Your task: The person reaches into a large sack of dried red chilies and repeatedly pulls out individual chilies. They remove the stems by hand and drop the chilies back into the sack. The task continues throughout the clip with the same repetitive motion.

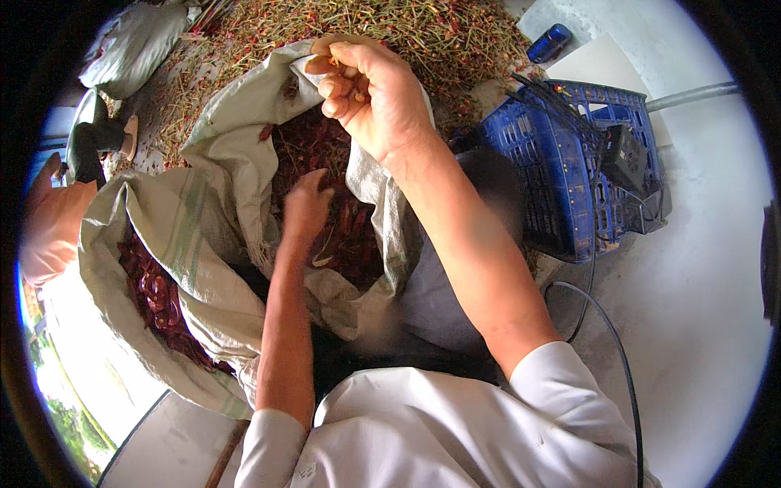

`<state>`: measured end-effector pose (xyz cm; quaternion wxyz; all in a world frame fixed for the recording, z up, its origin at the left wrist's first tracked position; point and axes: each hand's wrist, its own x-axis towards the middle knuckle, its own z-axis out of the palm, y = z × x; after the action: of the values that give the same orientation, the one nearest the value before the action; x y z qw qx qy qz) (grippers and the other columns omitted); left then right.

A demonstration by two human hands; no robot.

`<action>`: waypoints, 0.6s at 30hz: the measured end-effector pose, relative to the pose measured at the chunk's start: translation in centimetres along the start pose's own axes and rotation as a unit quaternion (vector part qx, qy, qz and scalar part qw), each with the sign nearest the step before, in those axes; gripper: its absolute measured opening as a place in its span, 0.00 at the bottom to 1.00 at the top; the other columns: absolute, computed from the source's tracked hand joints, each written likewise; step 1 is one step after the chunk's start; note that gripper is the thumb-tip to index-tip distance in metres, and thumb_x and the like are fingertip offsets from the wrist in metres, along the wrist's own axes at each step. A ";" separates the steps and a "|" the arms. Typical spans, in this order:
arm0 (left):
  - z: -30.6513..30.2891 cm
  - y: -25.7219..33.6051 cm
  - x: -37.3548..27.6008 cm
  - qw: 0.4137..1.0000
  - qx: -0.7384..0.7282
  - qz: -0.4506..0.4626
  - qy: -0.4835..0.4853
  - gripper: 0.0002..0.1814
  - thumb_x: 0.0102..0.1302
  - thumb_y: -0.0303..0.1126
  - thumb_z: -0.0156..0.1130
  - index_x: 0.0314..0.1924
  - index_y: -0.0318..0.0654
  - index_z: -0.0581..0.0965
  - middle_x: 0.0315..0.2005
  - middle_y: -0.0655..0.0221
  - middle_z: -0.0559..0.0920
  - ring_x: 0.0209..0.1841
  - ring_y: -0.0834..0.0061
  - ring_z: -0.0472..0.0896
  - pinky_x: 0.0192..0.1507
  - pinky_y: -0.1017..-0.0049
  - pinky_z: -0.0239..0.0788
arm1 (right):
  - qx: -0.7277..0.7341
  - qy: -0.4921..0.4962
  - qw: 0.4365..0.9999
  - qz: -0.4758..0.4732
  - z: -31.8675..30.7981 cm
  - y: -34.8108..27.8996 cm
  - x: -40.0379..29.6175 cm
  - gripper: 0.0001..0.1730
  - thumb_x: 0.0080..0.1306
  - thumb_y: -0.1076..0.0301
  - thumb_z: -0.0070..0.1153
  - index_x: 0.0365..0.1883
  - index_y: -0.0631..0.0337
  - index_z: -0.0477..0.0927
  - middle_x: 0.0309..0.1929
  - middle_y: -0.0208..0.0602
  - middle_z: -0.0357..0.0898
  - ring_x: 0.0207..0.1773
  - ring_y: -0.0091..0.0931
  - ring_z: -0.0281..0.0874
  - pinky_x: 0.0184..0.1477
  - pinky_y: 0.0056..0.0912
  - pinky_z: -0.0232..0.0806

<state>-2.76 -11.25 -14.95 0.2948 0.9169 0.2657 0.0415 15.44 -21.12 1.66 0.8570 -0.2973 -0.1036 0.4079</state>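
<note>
Before me stands a white woven sack (232,128) with its mouth spread wide. Dark red dried chillies (357,244), mixed with thin stalks, fill its inside. My left hand (308,201) reaches into the mouth, just over or touching the chillies; it is slightly blurred, and whether its fingers hold anything is unclear. My right hand (372,91) is raised above the sack's far rim, palm toward me and fingers curled. Small orange and pale scraps show between its thumb and fingers. Left of this sack, a second woven sack (183,226) holds glossy dark red chillies (161,299).
A heap of chilli stalks (390,21) covers the floor beyond the sack. On the right stands a blue plastic crate (552,183) with black cables and a black adapter (625,155). A blue object (549,43) lies behind it. Another person's arm (58,226) shows at left.
</note>
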 end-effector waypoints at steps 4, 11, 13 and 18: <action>5.1 -3.8 0.9 0.990 0.108 -0.032 -0.081 0.22 0.61 0.26 0.64 0.57 0.37 0.77 0.54 0.51 0.79 0.54 0.49 0.78 0.54 0.56 0.72 | -0.020 0.009 1.000 0.010 0.2 0.4 0.1 0.14 0.70 0.60 0.54 0.37 0.63 0.81 0.32 0.37 0.83 0.26 0.20 0.75 0.27 0.23 0.67; 0.0 0.8 -0.6 0.978 -0.066 -0.192 -0.058 0.22 0.64 0.35 0.66 0.58 0.37 0.77 0.51 0.52 0.81 0.53 0.55 0.79 0.53 0.59 0.72 | -0.164 0.049 0.983 0.062 -0.3 0.8 0.3 0.18 0.68 0.58 0.55 0.23 0.61 0.76 0.17 0.26 0.70 0.15 0.16 0.59 0.16 0.23 0.53; -2.0 2.5 -1.8 0.967 -0.141 -0.212 -0.020 0.23 0.65 0.37 0.66 0.58 0.36 0.77 0.50 0.53 0.82 0.52 0.59 0.80 0.53 0.61 0.72 | -0.228 0.038 0.969 0.082 -0.4 1.2 0.0 0.18 0.68 0.58 0.55 0.23 0.61 0.77 0.17 0.25 0.69 0.15 0.16 0.58 0.16 0.23 0.52; -5.6 4.9 -3.5 0.933 -0.298 -0.184 0.078 0.21 0.68 0.36 0.66 0.57 0.33 0.78 0.46 0.64 0.84 0.47 0.74 0.80 0.52 0.72 0.71 | -0.594 -0.013 0.803 -0.042 0.0 2.8 0.1 0.25 0.63 0.44 0.56 0.27 0.60 0.82 0.27 0.51 0.82 0.33 0.47 0.81 0.37 0.48 0.71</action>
<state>-4.79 -13.49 -7.34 0.5349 0.7159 0.4278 0.1352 13.66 -19.67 -0.01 0.5278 -0.7379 -0.3493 0.2341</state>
